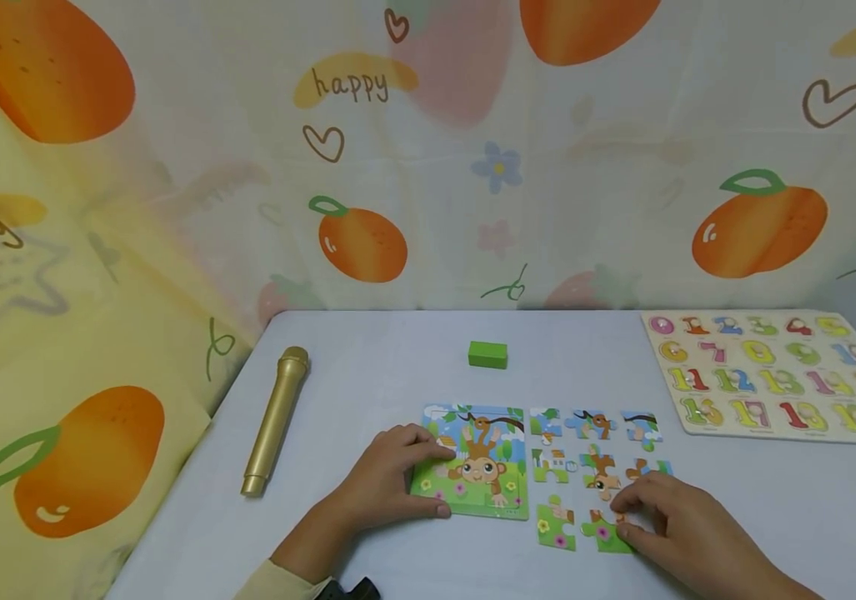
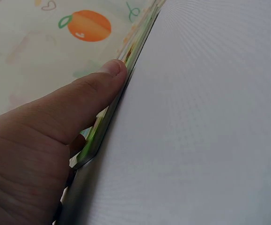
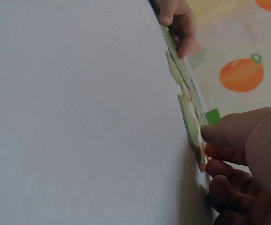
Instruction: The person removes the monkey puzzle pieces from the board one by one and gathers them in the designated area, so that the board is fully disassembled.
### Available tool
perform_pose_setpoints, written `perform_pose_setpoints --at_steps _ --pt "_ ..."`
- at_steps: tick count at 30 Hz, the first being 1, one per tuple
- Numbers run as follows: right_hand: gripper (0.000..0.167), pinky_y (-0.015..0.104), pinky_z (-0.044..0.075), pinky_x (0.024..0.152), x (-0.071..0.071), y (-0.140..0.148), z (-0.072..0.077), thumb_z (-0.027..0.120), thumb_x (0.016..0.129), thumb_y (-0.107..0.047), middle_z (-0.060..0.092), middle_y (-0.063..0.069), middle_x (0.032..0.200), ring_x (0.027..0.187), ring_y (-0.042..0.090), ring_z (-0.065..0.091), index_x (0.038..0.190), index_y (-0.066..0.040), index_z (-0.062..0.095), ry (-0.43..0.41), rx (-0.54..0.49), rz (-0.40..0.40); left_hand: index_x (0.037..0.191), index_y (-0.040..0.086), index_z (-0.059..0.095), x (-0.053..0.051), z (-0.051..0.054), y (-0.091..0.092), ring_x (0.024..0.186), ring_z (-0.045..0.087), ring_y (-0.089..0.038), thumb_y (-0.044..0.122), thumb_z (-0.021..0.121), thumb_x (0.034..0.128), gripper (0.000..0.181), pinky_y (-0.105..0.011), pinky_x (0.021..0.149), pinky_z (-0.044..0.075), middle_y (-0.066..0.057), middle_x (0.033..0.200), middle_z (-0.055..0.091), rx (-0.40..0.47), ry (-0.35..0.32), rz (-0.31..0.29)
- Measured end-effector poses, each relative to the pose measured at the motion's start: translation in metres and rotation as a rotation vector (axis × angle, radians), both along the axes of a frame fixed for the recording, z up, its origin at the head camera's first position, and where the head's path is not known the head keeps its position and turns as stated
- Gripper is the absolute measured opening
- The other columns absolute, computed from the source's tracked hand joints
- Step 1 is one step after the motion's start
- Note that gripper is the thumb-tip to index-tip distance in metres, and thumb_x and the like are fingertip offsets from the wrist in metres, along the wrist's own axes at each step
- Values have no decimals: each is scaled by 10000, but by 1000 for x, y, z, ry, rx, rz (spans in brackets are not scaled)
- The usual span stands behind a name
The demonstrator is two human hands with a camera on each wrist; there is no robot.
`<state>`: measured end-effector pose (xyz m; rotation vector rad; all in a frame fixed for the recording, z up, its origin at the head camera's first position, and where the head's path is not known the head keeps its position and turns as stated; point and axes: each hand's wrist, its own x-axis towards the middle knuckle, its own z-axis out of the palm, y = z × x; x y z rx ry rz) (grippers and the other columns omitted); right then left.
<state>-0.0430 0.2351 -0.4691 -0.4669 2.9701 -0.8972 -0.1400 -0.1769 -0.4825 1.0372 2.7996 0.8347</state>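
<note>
A square jigsaw board point(image 1: 478, 500) with a monkey picture lies flat on the table. My left hand point(image 1: 386, 475) rests on its left side, index finger over the picture and thumb along the near edge, as the left wrist view also shows at the thumb point(image 2: 98, 89). Right of the board, loose puzzle pieces lie in rows, slightly apart. My right hand point(image 1: 686, 525) pinches a green puzzle piece point(image 1: 608, 537) with a pink flower in the nearest row, between thumb and index finger. In the right wrist view, the right hand point(image 3: 247, 154) meets the pieces' edge. Whatever lies under its palm is hidden.
A gold microphone point(image 1: 275, 425) lies on the left of the white table point(image 1: 367, 367). Behind the jigsaw board is a green block point(image 1: 488, 355). A number board point(image 1: 768, 433) covers the far right corner. A fruit-patterned curtain point(image 1: 443, 208) hangs behind the table.
</note>
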Motion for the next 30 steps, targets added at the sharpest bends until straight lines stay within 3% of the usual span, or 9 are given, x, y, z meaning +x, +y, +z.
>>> perform_pose_setpoints --at_steps 10,20,26,30 --pt "232 221 417 585 -8 -8 6 856 915 -182 615 -246 937 659 -38 468 1051 -314 723 110 -135 53 1356 377 723 0 -1 -2 1135 521 -64 664 885 770 673 -433 1048 425 178 1210 580 -10 22 -4" --pt "180 236 448 595 -26 -30 19 840 926 -216 663 -157 962 635 -14 496 1077 -241 746 0 -170 92 1337 348 734 0 2 -1 1109 520 -73 612 906 782 638 -405 1008 445 162 1196 550 32 44 -25" --pt "184 242 458 588 -40 -45 24 826 941 -228 668 -142 999 623 -10 503 1106 -230 745 1 -193 146 1312 334 751 5 8 11 1106 523 -79 570 927 780 608 -345 975 464 169 1187 550 76 -20 13" --pt "193 254 464 571 -48 -59 27 819 950 -252 667 -98 1032 620 14 512 1126 -225 743 -60 -200 146 1310 333 761 11 11 23 1108 512 -78 566 921 791 592 -321 970 458 171 1204 567 72 -28 22"
